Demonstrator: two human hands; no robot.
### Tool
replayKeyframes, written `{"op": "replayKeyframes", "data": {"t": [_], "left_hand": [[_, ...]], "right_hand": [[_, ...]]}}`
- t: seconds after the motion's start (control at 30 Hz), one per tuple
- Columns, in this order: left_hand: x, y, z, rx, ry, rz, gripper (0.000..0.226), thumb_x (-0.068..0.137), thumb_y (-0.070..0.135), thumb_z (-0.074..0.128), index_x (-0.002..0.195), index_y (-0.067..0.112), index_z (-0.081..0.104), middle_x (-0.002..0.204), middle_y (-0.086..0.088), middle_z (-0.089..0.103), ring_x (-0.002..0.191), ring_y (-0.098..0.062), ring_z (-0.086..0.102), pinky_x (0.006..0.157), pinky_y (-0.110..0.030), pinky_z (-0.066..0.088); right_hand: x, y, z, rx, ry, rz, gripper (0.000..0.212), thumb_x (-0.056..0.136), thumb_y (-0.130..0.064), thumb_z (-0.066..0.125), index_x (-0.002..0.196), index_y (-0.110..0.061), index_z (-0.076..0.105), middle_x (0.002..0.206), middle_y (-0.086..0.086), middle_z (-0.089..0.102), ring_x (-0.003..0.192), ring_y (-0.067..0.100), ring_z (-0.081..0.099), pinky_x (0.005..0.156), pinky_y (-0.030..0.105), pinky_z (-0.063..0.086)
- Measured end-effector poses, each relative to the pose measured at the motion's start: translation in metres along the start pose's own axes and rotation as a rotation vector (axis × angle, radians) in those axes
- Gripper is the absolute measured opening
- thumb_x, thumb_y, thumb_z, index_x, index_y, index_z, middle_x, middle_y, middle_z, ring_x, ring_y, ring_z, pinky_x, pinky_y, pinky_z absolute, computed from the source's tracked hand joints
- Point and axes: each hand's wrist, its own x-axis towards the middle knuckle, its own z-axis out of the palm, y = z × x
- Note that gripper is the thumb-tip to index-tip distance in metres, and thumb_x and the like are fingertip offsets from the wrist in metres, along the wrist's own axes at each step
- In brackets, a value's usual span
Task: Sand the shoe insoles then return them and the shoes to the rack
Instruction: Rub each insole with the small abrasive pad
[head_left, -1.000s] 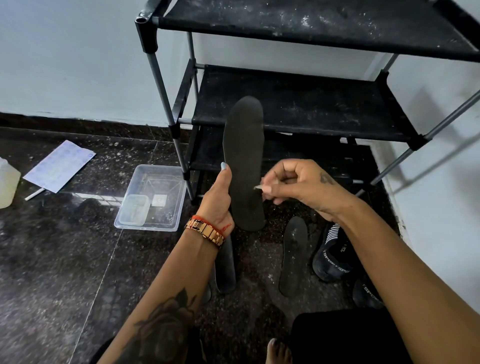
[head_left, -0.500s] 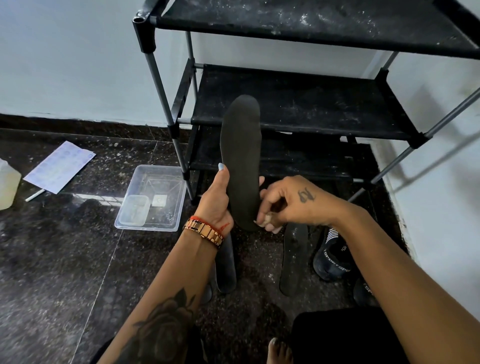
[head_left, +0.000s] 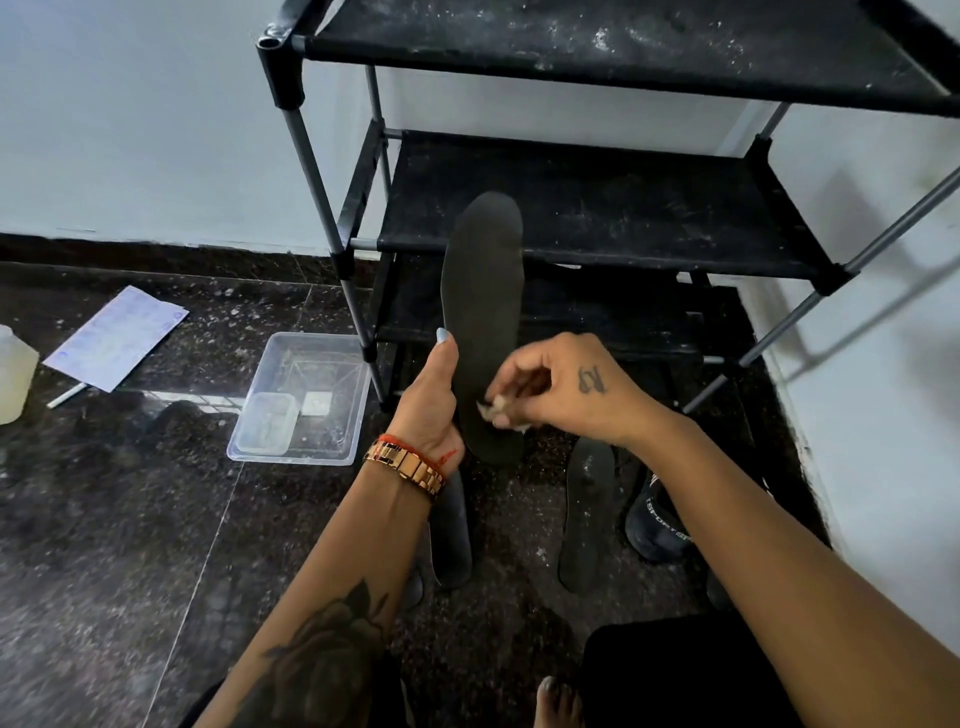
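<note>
The left hand (head_left: 428, 400) gripped an upright insole (head_left: 483, 312) before the rack (head_left: 597, 218); the right hand (head_left: 561, 389) pinched sandpaper (head_left: 493, 410) against its lower part.

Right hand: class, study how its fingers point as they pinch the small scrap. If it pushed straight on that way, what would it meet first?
The right hand points left, its sanding scrap seemingly already against the upright insole. Behind that sits the left hand. Depth is unclear.

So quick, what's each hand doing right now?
Left hand: grips the upright black insole.
Right hand: pinches a small scrap of sandpaper against the insole.
</note>
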Motion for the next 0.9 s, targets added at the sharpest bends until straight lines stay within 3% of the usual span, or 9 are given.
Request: {"op": "replayKeyframes", "data": {"t": [0.1,0.17,0.23,0.37,0.43,0.6,0.7,0.83,0.9], "left_hand": [[0.0,0.001,0.002,-0.013,0.01,-0.026,0.057,0.099,0.047,0.031,0.128,0.003,0.053,0.111,-0.019,0.064,0.088,-0.023,0.068,0.07,-0.033,0.059],[-0.001,0.001,0.003,-0.022,0.015,-0.038,0.056,0.098,0.048,0.031,0.128,0.006,0.052,0.115,-0.02,0.063,0.089,-0.023,0.067,0.07,-0.035,0.059],[-0.001,0.002,0.003,-0.033,0.009,-0.033,0.055,0.098,0.048,0.031,0.129,0.008,0.052,0.122,-0.02,0.06,0.092,-0.023,0.066,0.073,-0.036,0.059],[-0.002,0.001,0.004,0.0,-0.015,0.002,0.057,0.099,0.045,0.03,0.133,0.004,0.048,0.113,-0.016,0.064,0.084,-0.02,0.069,0.073,-0.033,0.059],[-0.004,0.0,0.006,-0.011,-0.032,0.013,0.054,0.1,0.042,0.031,0.134,0.004,0.047,0.121,-0.017,0.062,0.094,-0.023,0.067,0.073,-0.036,0.059],[-0.004,-0.001,0.006,-0.021,-0.075,0.022,0.052,0.1,0.041,0.03,0.137,0.007,0.043,0.131,-0.018,0.056,0.114,-0.03,0.059,0.079,-0.041,0.057],[-0.004,-0.002,0.005,0.001,-0.092,0.018,0.051,0.101,0.04,0.028,0.138,0.007,0.041,0.13,-0.018,0.055,0.101,-0.025,0.065,0.072,-0.036,0.058],[-0.001,-0.002,0.002,0.027,-0.062,0.045,0.049,0.102,0.035,0.027,0.137,0.004,0.041,0.129,-0.019,0.055,0.096,-0.022,0.065,0.076,-0.033,0.058],[0.001,-0.001,0.002,0.021,-0.063,0.045,0.049,0.102,0.034,0.027,0.138,0.005,0.042,0.131,-0.019,0.054,0.098,-0.023,0.064,0.079,-0.034,0.058]], "right_hand": [[-0.009,-0.001,-0.009,0.038,-0.274,0.099,0.022,0.066,0.0,0.079,0.081,-0.015,0.075,0.075,-0.003,0.073,0.072,0.004,0.069,0.069,0.017,0.055],[-0.013,0.002,-0.017,0.0,-0.307,0.163,0.022,0.066,0.004,0.077,0.081,-0.012,0.075,0.07,-0.01,0.072,0.069,0.003,0.069,0.065,0.014,0.053],[-0.013,0.007,-0.025,-0.037,-0.201,0.168,0.022,0.065,0.002,0.078,0.08,-0.014,0.077,0.069,-0.013,0.072,0.069,0.003,0.069,0.063,0.012,0.051],[-0.007,0.012,-0.02,0.114,0.194,0.038,0.017,0.068,-0.011,0.081,0.083,-0.015,0.075,0.074,-0.004,0.072,0.069,0.004,0.068,0.067,0.014,0.053],[0.001,0.014,-0.008,0.076,0.372,-0.02,0.017,0.07,-0.013,0.08,0.086,-0.016,0.072,0.073,-0.009,0.068,0.067,0.0,0.064,0.063,0.008,0.049],[0.012,0.016,0.012,-0.049,0.543,-0.05,0.016,0.075,-0.009,0.074,0.088,-0.016,0.068,0.075,-0.007,0.065,0.064,0.0,0.061,0.054,0.004,0.045],[0.012,0.013,0.011,-0.006,0.456,-0.02,0.011,0.075,-0.007,0.075,0.083,-0.014,0.071,0.072,-0.004,0.066,0.058,0.0,0.062,0.048,0.009,0.047],[0.001,0.009,-0.01,0.023,0.035,0.04,0.014,0.069,-0.011,0.08,0.081,-0.016,0.075,0.073,-0.011,0.071,0.066,0.002,0.067,0.065,0.012,0.053],[-0.001,0.01,-0.014,0.06,0.094,0.014,0.016,0.068,-0.012,0.081,0.083,-0.017,0.075,0.077,-0.012,0.071,0.071,0.0,0.067,0.067,0.008,0.05]]}}
